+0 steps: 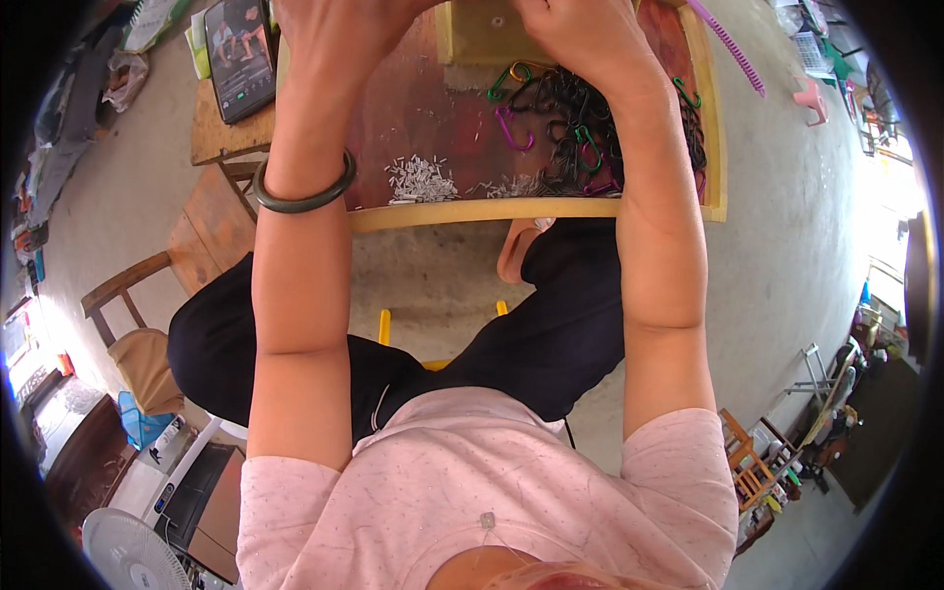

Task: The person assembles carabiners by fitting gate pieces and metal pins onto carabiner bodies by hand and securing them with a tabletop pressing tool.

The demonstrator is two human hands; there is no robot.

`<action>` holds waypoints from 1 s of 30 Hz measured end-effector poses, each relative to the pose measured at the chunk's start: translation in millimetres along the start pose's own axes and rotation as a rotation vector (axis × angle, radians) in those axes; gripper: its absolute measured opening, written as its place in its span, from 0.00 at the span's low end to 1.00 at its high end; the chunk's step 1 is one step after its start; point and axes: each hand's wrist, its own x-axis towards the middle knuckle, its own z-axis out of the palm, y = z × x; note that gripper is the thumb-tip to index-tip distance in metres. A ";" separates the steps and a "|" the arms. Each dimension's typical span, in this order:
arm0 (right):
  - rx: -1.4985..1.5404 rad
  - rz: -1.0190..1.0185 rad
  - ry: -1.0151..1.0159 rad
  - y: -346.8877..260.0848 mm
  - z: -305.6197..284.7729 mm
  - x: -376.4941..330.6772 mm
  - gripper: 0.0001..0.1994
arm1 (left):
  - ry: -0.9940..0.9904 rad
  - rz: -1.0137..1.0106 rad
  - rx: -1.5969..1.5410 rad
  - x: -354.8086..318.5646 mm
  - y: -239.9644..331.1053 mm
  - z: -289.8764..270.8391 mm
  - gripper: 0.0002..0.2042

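My left hand (pixel 344 25) is at the top edge over the tray's left side, its fingers cut off by the picture's edge. Across from it, my right hand (pixel 582 39) is closed beside a yellowish box-like block (pixel 477 34); whatever it holds is out of sight. Under my right wrist lies a heap of black hook-shaped metal pieces (pixel 556 113), mixed with a purple hook (pixel 511 130) and green hooks (pixel 588 147). A pile of small silvery pins (pixel 421 181) lies near the front edge of the red-bottomed tray with yellow rims (pixel 472 211).
A phone (pixel 241 57) with a lit screen leans left of the tray on a wooden surface (pixel 224 128). A wooden chair (pixel 202 231) stands at my left. A purple coiled cord (pixel 730 44) hangs over the right side. A white fan (pixel 133 551) stands at lower left.
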 end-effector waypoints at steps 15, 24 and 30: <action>0.011 -0.049 0.032 1.7 1.3 -1.4 0.28 | -0.054 -0.017 0.024 1.6 -3.2 0.4 0.30; 0.001 0.046 -0.036 1.3 0.9 0.0 0.28 | -0.076 -0.061 -0.002 2.4 0.8 -1.4 0.29; 0.018 0.047 -0.039 -0.8 -1.0 -0.8 0.28 | -0.092 -0.057 -0.012 3.6 2.7 -3.7 0.29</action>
